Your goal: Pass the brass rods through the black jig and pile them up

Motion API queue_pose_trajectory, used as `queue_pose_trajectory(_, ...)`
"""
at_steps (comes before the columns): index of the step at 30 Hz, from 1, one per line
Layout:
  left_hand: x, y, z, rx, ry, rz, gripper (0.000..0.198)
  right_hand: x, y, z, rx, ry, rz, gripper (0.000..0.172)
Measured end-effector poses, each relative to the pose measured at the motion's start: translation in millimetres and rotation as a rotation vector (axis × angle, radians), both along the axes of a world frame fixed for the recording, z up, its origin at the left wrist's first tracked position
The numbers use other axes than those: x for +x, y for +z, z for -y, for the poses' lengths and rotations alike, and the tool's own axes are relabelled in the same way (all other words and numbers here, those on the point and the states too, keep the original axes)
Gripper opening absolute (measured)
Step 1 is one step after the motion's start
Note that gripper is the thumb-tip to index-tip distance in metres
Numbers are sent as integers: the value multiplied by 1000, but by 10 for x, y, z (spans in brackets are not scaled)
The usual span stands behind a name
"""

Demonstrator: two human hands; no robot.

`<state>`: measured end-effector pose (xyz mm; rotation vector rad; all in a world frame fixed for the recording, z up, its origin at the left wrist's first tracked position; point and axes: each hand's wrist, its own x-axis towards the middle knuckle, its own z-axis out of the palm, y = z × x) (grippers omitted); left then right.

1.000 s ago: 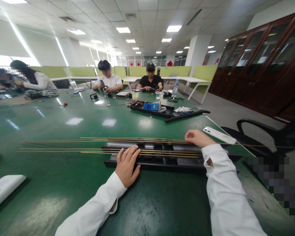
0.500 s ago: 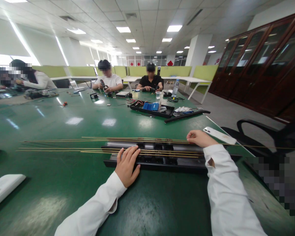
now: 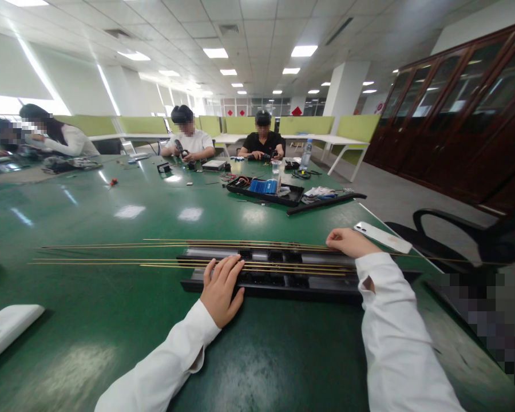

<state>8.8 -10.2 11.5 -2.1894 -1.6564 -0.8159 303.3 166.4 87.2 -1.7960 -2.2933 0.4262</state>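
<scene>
A long black housing (image 3: 292, 280) lies across the green table (image 3: 124, 194) in front of me. Several thin brass rods (image 3: 111, 254) run lengthwise over it and stick out far to the left. My left hand (image 3: 221, 289) lies flat on the housing's left part, fingers stretched out and pressing on the nearer rods. My right hand (image 3: 347, 241) rests further right at the housing's far edge, fingers curled in a pinch on the far brass rods.
A white phone (image 3: 383, 236) lies just beyond my right hand. A black tray (image 3: 266, 191) with blue parts and a black strip (image 3: 326, 203) sit further back. A white object (image 3: 6, 332) lies at the near left. Several people work at the far side. A black chair (image 3: 463, 240) stands on the right.
Almost nothing moved: both hands stay on the housing and rods, my right hand shifting very slightly.
</scene>
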Motion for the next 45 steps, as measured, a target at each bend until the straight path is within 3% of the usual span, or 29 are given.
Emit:
queue_pose_trajectory(15, 76, 24, -8, 5, 1, 0, 46, -511, 37, 162, 78, 212, -44, 13)
queue_pose_trajectory(45, 70, 23, -10, 11, 2, -7, 47, -349, -37, 50, -14, 178, -169, 16)
